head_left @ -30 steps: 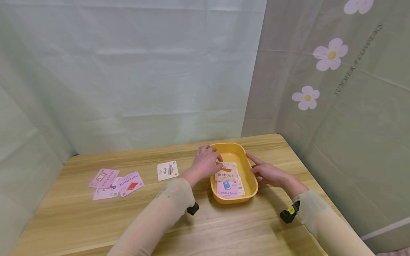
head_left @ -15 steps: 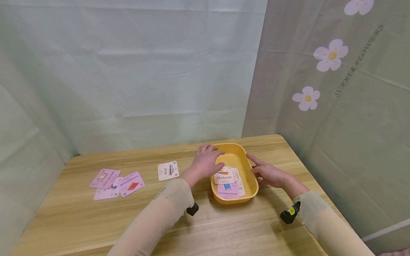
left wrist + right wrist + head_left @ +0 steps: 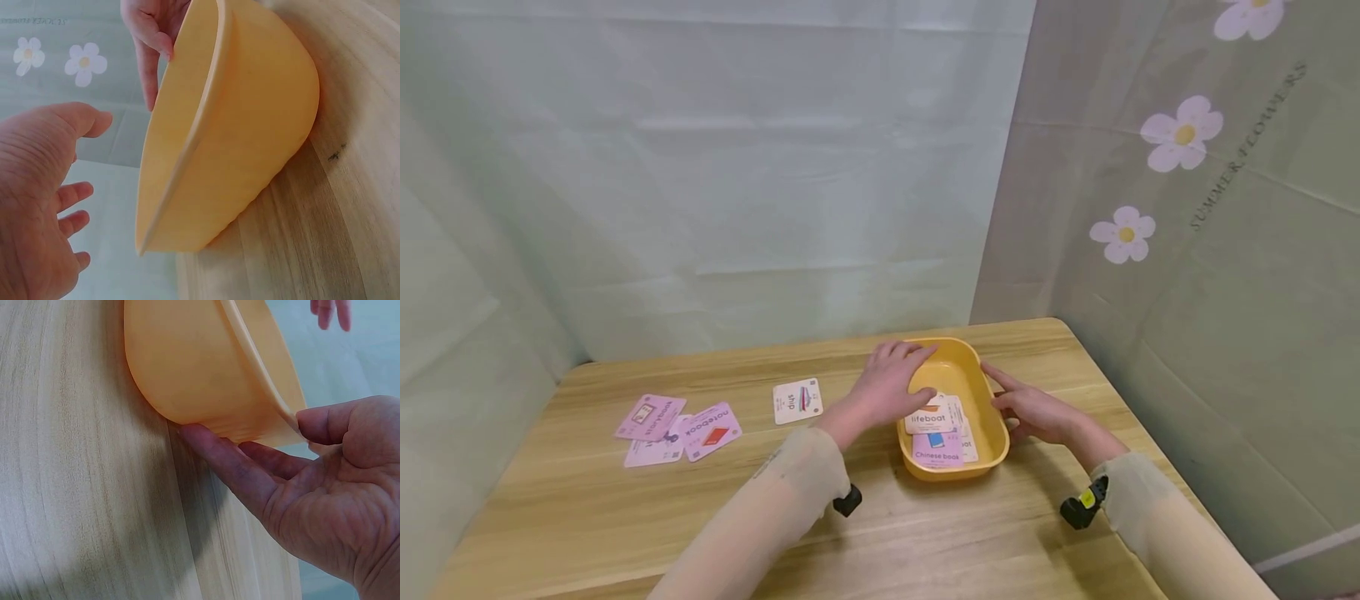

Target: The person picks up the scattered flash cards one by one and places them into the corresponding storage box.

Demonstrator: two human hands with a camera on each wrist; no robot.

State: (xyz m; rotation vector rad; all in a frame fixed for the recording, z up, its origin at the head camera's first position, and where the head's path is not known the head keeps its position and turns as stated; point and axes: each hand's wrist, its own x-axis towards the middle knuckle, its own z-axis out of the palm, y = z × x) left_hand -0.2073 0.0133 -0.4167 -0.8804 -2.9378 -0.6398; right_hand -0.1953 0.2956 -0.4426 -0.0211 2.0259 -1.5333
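Observation:
A yellow plastic tray point(image 3: 951, 476) stands on the table, with several picture word cards in it. On top lies the white lifeboat card point(image 3: 928, 419), overlapping the pink Chinese book card point(image 3: 937, 455). My left hand point(image 3: 889, 388) hovers over the tray's left rim, fingers spread and nothing between them; in the left wrist view the left hand point(image 3: 40, 206) is clear of the rim. My right hand point(image 3: 1036, 413) holds the tray's right side. The right wrist view shows the right hand point(image 3: 325, 487) with one digit at the rim and other fingers against the outer wall.
Left of the tray lies the white ship card point(image 3: 798, 401). Farther left, the notebook card point(image 3: 709, 433) and the storybook card point(image 3: 651, 417) overlap another pink card point(image 3: 655, 452). Curtains point(image 3: 760, 183) close off the back and sides of the wooden table point(image 3: 550, 517).
My left hand let go of the lifeboat card, which dropped flat onto the other cards in the tray. Its fingers have since spread wider. The right hand stays at the tray.

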